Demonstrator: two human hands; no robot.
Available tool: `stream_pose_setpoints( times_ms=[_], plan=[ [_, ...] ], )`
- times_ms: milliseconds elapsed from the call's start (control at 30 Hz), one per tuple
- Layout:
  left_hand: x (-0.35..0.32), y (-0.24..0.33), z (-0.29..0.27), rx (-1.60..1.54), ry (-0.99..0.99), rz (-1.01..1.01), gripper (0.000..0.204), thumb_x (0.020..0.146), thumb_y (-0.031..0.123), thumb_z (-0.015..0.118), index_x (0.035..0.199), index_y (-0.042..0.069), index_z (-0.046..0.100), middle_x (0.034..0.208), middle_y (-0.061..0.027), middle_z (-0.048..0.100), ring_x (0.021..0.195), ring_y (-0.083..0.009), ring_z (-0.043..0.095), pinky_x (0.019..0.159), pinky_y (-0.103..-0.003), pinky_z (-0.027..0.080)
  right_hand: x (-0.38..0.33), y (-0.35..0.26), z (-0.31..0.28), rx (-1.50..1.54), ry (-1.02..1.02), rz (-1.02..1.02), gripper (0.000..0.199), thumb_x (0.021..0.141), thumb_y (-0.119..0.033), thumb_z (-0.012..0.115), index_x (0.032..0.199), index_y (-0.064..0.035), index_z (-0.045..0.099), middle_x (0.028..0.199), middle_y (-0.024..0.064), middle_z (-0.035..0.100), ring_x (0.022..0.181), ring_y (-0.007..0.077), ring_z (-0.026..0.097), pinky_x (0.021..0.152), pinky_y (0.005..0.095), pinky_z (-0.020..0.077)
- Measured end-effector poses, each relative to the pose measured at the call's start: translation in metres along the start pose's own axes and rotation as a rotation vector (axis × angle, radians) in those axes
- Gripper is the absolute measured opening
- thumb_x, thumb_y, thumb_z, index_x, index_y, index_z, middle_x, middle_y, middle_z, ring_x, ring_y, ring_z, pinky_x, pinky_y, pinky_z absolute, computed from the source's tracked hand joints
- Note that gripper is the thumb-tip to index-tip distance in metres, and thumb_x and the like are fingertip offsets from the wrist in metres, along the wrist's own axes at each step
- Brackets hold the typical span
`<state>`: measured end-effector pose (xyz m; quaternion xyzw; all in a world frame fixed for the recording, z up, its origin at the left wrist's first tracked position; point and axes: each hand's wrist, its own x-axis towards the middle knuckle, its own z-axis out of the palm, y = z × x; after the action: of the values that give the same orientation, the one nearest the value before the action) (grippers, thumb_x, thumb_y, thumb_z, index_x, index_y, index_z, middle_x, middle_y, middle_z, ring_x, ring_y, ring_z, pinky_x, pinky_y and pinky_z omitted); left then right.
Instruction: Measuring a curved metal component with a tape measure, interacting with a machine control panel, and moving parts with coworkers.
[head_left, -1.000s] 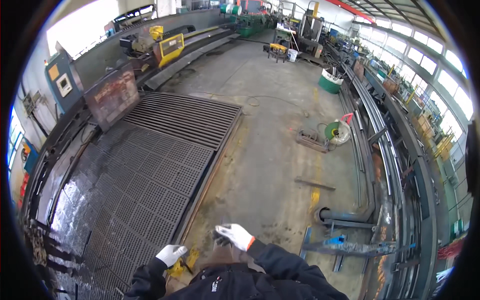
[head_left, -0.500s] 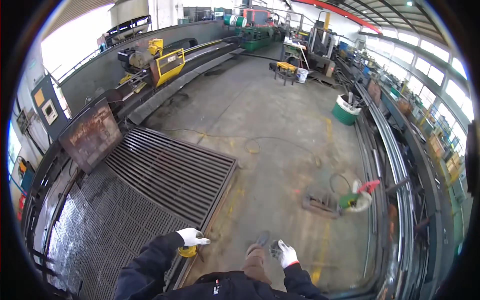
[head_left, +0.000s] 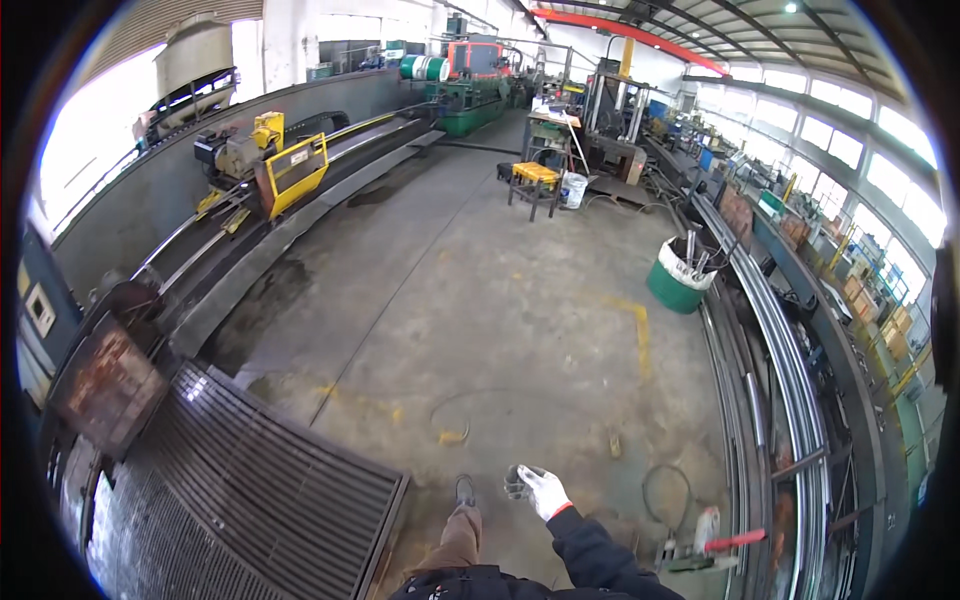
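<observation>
Bare concrete floor (head_left: pixel 470 320) gives the right hand (head_left: pixel 538 491) a broad lane straight ahead. Farther up, the lane narrows between the long machine bed on the left, with its yellow guard frame (head_left: pixel 298 176), and the yellow-topped stool (head_left: pixel 536 176). The slatted metal grating (head_left: pixel 300 490) blocks low passage on the left. To the right, a red-handled tool (head_left: pixel 735 541) lies near, and the green drum (head_left: pixel 674 287) and long metal tubes (head_left: pixel 768 320) close off that side.
</observation>
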<state>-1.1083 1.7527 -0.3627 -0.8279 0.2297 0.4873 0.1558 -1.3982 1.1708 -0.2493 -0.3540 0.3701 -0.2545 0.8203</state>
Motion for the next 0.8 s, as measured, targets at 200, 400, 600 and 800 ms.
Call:
stream_pose_setpoints(
  times_ms=[200, 400, 600, 800],
  plan=[
    [0.180, 0.230, -0.275, -0.111, 0.225, 0.093, 0.066, 0.077, 0.059, 0.072, 0.110, 0.001, 0.075, 0.102, -0.0239, 0.074, 0.100, -0.0384, 0.072, 0.091, -0.044, 0.056, 0.264, -0.138, -0.014, -0.036, -0.029, 0.059, 0.028, 0.100, -0.018, 0.067, 0.119, 0.0026, 0.067, 0.104, 0.0132, 0.074, 0.089, 0.0268, 0.073, 0.078, 0.0395, 0.0589],
    [0.213, 0.523, -0.701, -0.357, 0.574, 0.531, 0.054, 0.091, 0.050, 0.067, 0.103, -0.003, 0.073, 0.100, -0.0297, 0.071, 0.098, -0.0429, 0.069, 0.088, -0.045, 0.054, 0.488, -0.282, 0.066, -0.162, -0.274, 0.139, 0.035, 0.103, -0.021, 0.065, 0.128, 0.0024, 0.063, 0.114, 0.0117, 0.072, 0.101, 0.0243, 0.072, 0.086, 0.0365, 0.0569],
    [0.333, 0.759, -1.012, -1.153, 0.507, 0.738, 0.046, 0.100, 0.040, 0.067, 0.106, -0.005, 0.070, 0.094, -0.0098, 0.073, 0.085, -0.0149, 0.063, 0.080, -0.032, 0.051, 0.786, -0.418, 0.190, -0.294, -0.642, 0.197, 0.057, 0.102, -0.030, 0.066, 0.149, -0.0034, 0.047, 0.120, 0.0070, 0.068, 0.106, 0.0175, 0.069, 0.085, 0.0327, 0.0583],
    [0.441, 0.891, -1.233, -1.410, 0.679, 0.658, 0.038, 0.102, 0.035, 0.065, 0.107, -0.002, 0.066, 0.089, -0.0072, 0.066, 0.080, -0.0158, 0.064, 0.074, -0.032, 0.054, 1.060, -0.555, 0.244, -0.437, -0.560, 0.306, 0.043, 0.102, -0.032, 0.066, 0.132, -0.0018, 0.061, 0.110, 0.0102, 0.072, 0.085, 0.0170, 0.073, 0.077, 0.0320, 0.0593]
  ],
)
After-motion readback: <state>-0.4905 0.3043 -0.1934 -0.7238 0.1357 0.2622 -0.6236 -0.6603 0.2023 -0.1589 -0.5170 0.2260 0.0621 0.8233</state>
